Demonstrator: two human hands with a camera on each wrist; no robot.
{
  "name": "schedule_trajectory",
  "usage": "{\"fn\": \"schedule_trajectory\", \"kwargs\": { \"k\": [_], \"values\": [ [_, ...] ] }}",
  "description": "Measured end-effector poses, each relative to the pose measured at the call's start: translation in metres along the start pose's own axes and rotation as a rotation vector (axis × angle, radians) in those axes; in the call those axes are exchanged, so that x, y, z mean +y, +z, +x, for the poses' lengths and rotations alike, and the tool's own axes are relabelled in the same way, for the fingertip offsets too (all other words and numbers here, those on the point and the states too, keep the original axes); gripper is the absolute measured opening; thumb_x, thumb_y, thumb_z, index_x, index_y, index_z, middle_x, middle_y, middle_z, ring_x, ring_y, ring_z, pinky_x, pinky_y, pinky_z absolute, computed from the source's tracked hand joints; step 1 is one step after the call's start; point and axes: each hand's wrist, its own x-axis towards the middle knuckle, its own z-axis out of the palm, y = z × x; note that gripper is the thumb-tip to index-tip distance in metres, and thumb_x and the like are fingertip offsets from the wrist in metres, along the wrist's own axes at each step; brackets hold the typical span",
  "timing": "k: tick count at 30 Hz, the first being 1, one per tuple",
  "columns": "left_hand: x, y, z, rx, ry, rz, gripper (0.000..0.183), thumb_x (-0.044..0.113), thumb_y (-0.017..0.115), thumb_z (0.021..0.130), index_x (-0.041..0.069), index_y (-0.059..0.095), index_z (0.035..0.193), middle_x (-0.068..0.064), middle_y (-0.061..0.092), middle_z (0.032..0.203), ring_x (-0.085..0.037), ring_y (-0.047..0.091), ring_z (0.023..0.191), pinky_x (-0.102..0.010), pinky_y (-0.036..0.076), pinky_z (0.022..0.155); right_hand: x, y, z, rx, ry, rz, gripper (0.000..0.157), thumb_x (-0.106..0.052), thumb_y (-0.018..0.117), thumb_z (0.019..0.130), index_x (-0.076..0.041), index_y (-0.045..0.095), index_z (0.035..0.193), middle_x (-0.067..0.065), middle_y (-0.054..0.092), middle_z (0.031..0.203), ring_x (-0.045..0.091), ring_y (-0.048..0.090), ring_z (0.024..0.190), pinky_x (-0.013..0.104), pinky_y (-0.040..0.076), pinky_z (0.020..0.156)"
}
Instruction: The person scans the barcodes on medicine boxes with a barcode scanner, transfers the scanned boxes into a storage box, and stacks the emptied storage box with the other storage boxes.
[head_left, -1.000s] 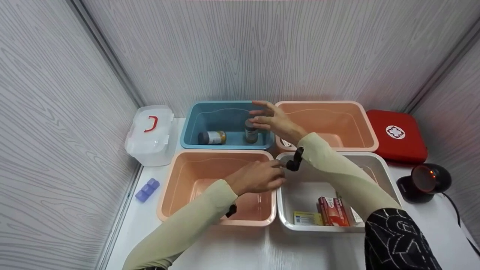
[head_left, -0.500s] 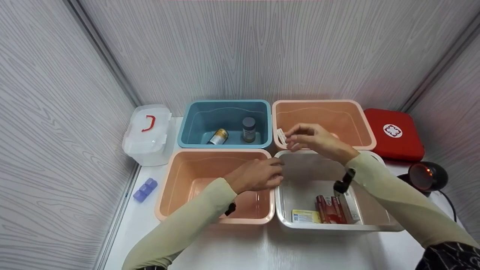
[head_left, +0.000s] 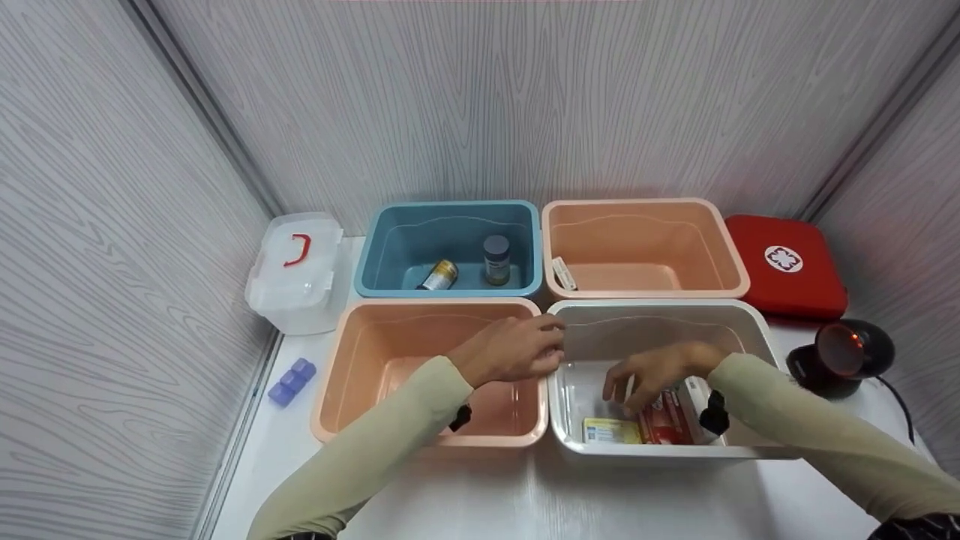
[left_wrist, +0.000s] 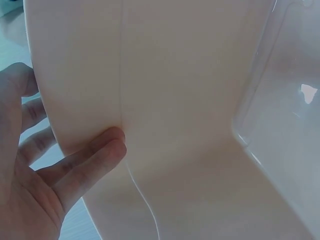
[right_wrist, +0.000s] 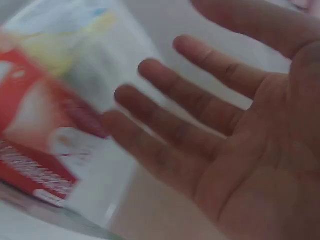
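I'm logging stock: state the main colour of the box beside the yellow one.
Red; the box shows best, though blurred, in the right wrist view.

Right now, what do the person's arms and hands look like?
The left hand and right hand are bare. The left sleeve and right sleeve are long, plain and pale cream. A small black device sits at each wrist. Beyond the right sleeve, some black fabric with pale lines shows.
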Motion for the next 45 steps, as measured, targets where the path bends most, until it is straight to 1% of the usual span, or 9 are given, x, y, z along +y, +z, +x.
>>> {"fn": "schedule_trajectory", "kwargs": {
  "k": [5, 11, 19, 22, 27, 31, 35, 41, 45],
  "values": [
    [0.0, 0.001, -0.001, 0.006, -0.005, 0.002, 0.037, 0.037, 0.049, 0.114, 0.018, 0.074, 0.134, -0.006, 0.061, 0.157, -0.024, 0.073, 0.113, -0.038, 0.061, 0.1, -0.008, 0.018, 0.017, -0.029, 0.066, -0.129, 0.055, -0.028, 0.082, 0.096, -0.014, 0.065, 0.146, 0.01, 0.067, 0.138, 0.031, 0.065, 0.128, 0.056, 0.053, 0.11],
    [0.0, 0.001, -0.002, 0.024, 0.012, 0.011, 0.036, 0.036, 0.048, 0.114, 0.017, 0.074, 0.13, -0.006, 0.06, 0.158, -0.024, 0.074, 0.113, -0.038, 0.062, 0.095, -0.013, 0.029, 0.038, -0.071, 0.081, -0.219, 0.056, -0.025, 0.085, 0.093, -0.017, 0.065, 0.146, 0.007, 0.073, 0.134, 0.023, 0.067, 0.124, 0.049, 0.053, 0.112],
    [0.001, 0.001, 0.0, 0.018, 0.014, 0.001, 0.036, 0.037, 0.048, 0.115, 0.018, 0.074, 0.13, -0.005, 0.058, 0.16, -0.024, 0.074, 0.109, -0.038, 0.062, 0.095, -0.014, 0.041, 0.056, 0.013, 0.075, -0.332, 0.041, -0.023, 0.089, 0.089, -0.019, 0.067, 0.124, -0.004, 0.068, 0.105, 0.012, 0.059, 0.092, 0.033, 0.053, 0.083],
    [0.001, 0.001, 0.0, 0.01, 0.013, -0.015, 0.036, 0.038, 0.048, 0.114, 0.019, 0.074, 0.131, -0.005, 0.058, 0.161, -0.022, 0.073, 0.107, -0.036, 0.062, 0.095, -0.015, 0.042, 0.058, 0.031, 0.044, -0.355, 0.037, -0.022, 0.089, 0.088, -0.018, 0.066, 0.117, -0.004, 0.065, 0.098, 0.009, 0.056, 0.085, 0.028, 0.049, 0.078],
    [0.0, 0.002, 0.0, 0.014, 0.011, -0.019, 0.036, 0.038, 0.049, 0.114, 0.019, 0.075, 0.13, -0.005, 0.059, 0.16, -0.022, 0.073, 0.104, -0.036, 0.062, 0.093, -0.02, 0.037, 0.054, 0.025, 0.04, -0.301, 0.035, -0.014, 0.087, 0.089, -0.019, 0.063, 0.114, -0.003, 0.064, 0.096, 0.009, 0.06, 0.082, 0.029, 0.057, 0.072],
    [-0.001, 0.001, -0.001, 0.026, 0.02, -0.017, 0.036, 0.038, 0.049, 0.114, 0.019, 0.074, 0.13, -0.005, 0.06, 0.159, -0.022, 0.073, 0.104, -0.036, 0.062, 0.092, -0.022, 0.028, 0.045, 0.052, 0.023, -0.322, 0.031, -0.013, 0.084, 0.092, -0.02, 0.067, 0.118, -0.003, 0.067, 0.102, 0.011, 0.061, 0.087, 0.03, 0.057, 0.077],
    [-0.002, 0.002, -0.001, 0.02, 0.023, -0.018, 0.036, 0.038, 0.048, 0.114, 0.018, 0.073, 0.131, -0.006, 0.06, 0.158, -0.02, 0.071, 0.101, -0.036, 0.061, 0.09, -0.021, 0.009, 0.028, 0.173, -0.065, -0.343, 0.031, -0.014, 0.08, 0.094, -0.015, 0.07, 0.124, 0.0, 0.071, 0.106, 0.01, 0.064, 0.089, 0.029, 0.056, 0.078],
    [-0.003, 0.003, -0.001, 0.024, 0.038, -0.003, 0.035, 0.037, 0.047, 0.115, 0.017, 0.073, 0.128, -0.009, 0.06, 0.156, -0.021, 0.072, 0.104, -0.037, 0.061, 0.087, -0.02, -0.016, -0.008, 0.483, -0.226, -0.243, 0.022, -0.008, 0.075, 0.096, -0.013, 0.069, 0.117, -0.002, 0.066, 0.095, 0.009, 0.059, 0.082, 0.027, 0.051, 0.072],
    [-0.003, 0.004, -0.001, 0.025, 0.035, -0.001, 0.035, 0.037, 0.047, 0.115, 0.018, 0.074, 0.126, -0.009, 0.061, 0.156, -0.023, 0.074, 0.111, -0.039, 0.062, 0.09, -0.021, -0.019, -0.028, 0.65, -0.299, -0.15, 0.028, -0.001, 0.072, 0.097, -0.015, 0.069, 0.121, 0.002, 0.07, 0.101, 0.015, 0.063, 0.09, 0.028, 0.055, 0.077]
  ]
}}
